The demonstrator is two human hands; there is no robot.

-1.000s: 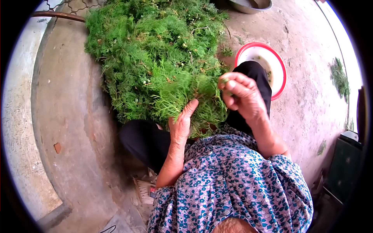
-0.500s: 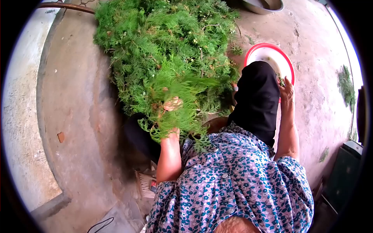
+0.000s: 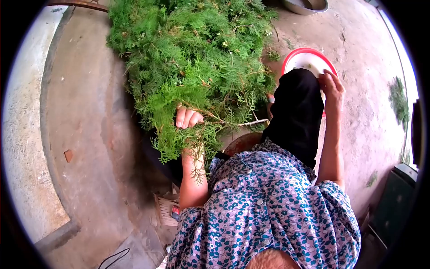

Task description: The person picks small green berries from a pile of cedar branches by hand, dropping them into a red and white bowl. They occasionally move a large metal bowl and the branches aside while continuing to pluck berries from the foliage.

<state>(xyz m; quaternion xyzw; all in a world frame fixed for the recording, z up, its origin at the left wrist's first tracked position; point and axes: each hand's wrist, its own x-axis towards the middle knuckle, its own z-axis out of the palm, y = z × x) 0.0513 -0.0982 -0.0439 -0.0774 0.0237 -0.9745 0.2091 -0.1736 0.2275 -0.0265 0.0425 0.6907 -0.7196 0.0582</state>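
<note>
My left hand [image 3: 189,117] is closed round a leafy green branch [image 3: 168,105], with its fingers curled over the stem. Sprigs of it hang down over my forearm, and a pale stem reaches right toward my knee. Beyond lies a large heap of green branches [image 3: 192,49]. My right hand [image 3: 332,85] is over the near right side of a white basin with a red rim [image 3: 309,50]; its fingers are bent together, and whatever they hold is too small to make out. My black-clad knee hides part of the basin.
A metal bowl [image 3: 305,6] stands at the top. Loose green sprigs [image 3: 398,101] lie on the floor at the right, near a dark green box [image 3: 396,201]. A reddish round container [image 3: 244,143] sits between my legs. A brick chip [image 3: 68,155] lies at the left.
The branch in my left hand has shifted and spread, showing its pale stem. My right hand has risen slightly along the basin, its fingers now more bent; the green bit beside it no longer shows.
</note>
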